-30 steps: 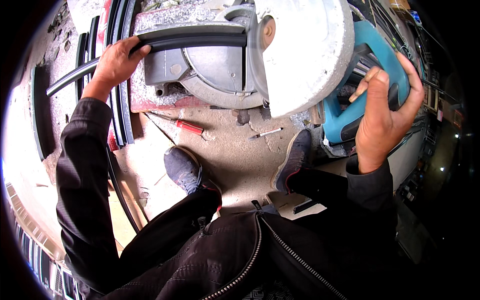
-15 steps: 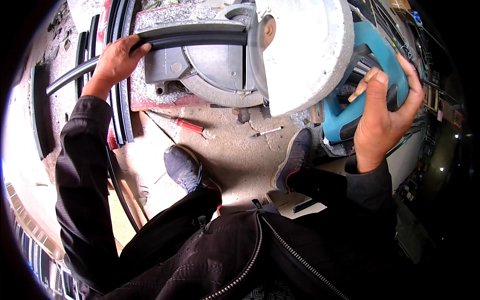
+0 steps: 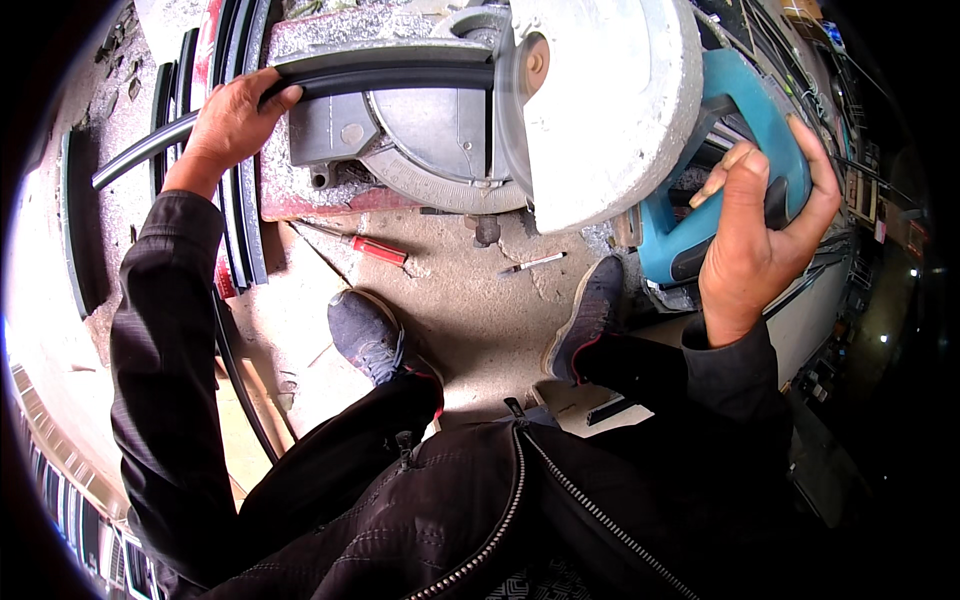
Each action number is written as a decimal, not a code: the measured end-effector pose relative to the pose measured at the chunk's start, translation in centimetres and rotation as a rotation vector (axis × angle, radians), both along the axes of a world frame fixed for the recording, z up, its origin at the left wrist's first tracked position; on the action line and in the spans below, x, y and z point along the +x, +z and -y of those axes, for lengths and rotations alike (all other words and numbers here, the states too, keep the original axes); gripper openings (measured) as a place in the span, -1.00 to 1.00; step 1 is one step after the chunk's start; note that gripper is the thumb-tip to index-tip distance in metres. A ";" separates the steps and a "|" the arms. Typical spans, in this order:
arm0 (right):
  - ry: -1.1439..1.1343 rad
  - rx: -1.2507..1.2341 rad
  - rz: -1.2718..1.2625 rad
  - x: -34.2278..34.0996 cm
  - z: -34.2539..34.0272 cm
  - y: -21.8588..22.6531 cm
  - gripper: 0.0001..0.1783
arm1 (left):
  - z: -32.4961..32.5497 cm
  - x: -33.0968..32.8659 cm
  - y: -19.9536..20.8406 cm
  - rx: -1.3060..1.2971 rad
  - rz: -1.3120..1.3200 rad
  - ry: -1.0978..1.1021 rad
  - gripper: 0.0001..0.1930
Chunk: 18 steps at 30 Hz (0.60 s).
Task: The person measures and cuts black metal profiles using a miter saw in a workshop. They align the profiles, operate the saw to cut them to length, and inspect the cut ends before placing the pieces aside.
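Note:
A mitre saw (image 3: 430, 140) with a dusty white blade guard (image 3: 610, 100) and a teal body stands on the concrete floor in front of me. My right hand (image 3: 755, 240) is closed around the saw's teal handle (image 3: 745, 110). My left hand (image 3: 235, 120) presses a long dark profile strip (image 3: 390, 70) down on the saw's table, to the left of the blade. The strip runs from the guard out past my left hand toward the far left.
More dark strips (image 3: 235, 215) lie stacked on the floor left of the saw. A red-handled screwdriver (image 3: 375, 248) and a small pen-like tool (image 3: 530, 263) lie on the concrete between the saw and my two shoes (image 3: 370, 335). Metal frames crowd the right side.

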State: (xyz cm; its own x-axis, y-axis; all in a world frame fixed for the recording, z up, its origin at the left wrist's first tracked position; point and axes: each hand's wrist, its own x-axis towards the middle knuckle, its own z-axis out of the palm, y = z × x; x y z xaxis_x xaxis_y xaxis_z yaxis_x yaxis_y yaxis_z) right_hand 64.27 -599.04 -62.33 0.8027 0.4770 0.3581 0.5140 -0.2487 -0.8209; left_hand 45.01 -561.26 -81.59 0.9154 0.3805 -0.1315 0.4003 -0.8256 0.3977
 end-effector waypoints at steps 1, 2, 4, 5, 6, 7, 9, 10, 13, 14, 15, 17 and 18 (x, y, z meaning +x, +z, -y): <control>-0.001 0.002 -0.002 0.0 0.0 0.0 -0.49 | 0.0 0.0 0.1 0.000 -0.002 0.001 -0.58; -0.001 0.002 -0.011 0.1 0.0 0.0 -0.49 | 0.1 0.0 0.1 0.001 -0.004 0.004 -0.58; -0.003 0.004 -0.030 0.1 -0.2 0.4 -0.49 | 0.1 0.0 0.1 0.002 -0.005 0.009 -0.59; -0.003 0.005 -0.034 0.1 -0.4 0.6 -0.50 | 0.1 0.0 0.1 -0.003 -0.005 0.011 -0.59; -0.004 0.003 -0.038 0.2 -0.5 0.8 -0.50 | 0.1 0.0 0.1 -0.009 -0.004 0.012 -0.59; -0.005 0.002 -0.041 0.3 -0.6 0.9 -0.50 | 0.1 0.0 0.0 -0.015 -0.004 0.013 -0.59; -0.015 -0.004 -0.037 0.4 -0.6 1.0 -0.51 | 0.1 0.0 0.0 -0.006 -0.002 0.011 -0.59; -0.019 -0.007 -0.035 0.4 -0.7 1.1 -0.51 | 0.1 0.0 0.0 0.000 -0.001 0.012 -0.59; -0.012 -0.005 -0.026 0.5 -0.5 0.9 -0.51 | 0.0 0.0 0.0 0.000 0.010 0.000 -0.59; -0.007 -0.004 -0.024 0.6 -0.6 0.9 -0.51 | 0.0 0.0 0.0 -0.005 0.010 0.003 -0.59; -0.004 -0.002 -0.023 0.6 -0.5 0.9 -0.51 | 0.0 0.0 0.0 -0.011 0.010 0.005 -0.59; -0.003 -0.002 -0.022 0.5 -0.5 0.9 -0.51 | 0.1 0.0 0.0 -0.019 0.014 0.009 -0.59; -0.004 -0.004 -0.022 0.5 -0.5 0.9 -0.51 | 0.1 -0.1 -0.1 -0.020 0.019 0.012 -0.59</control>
State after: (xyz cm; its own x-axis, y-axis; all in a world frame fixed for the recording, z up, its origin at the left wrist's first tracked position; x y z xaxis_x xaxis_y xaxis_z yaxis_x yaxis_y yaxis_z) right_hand 64.79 -598.57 -61.43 0.8123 0.4746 0.3388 0.4950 -0.2539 -0.8310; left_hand 44.95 -561.33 -81.67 0.9130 0.3893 -0.1223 0.4029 -0.8122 0.4219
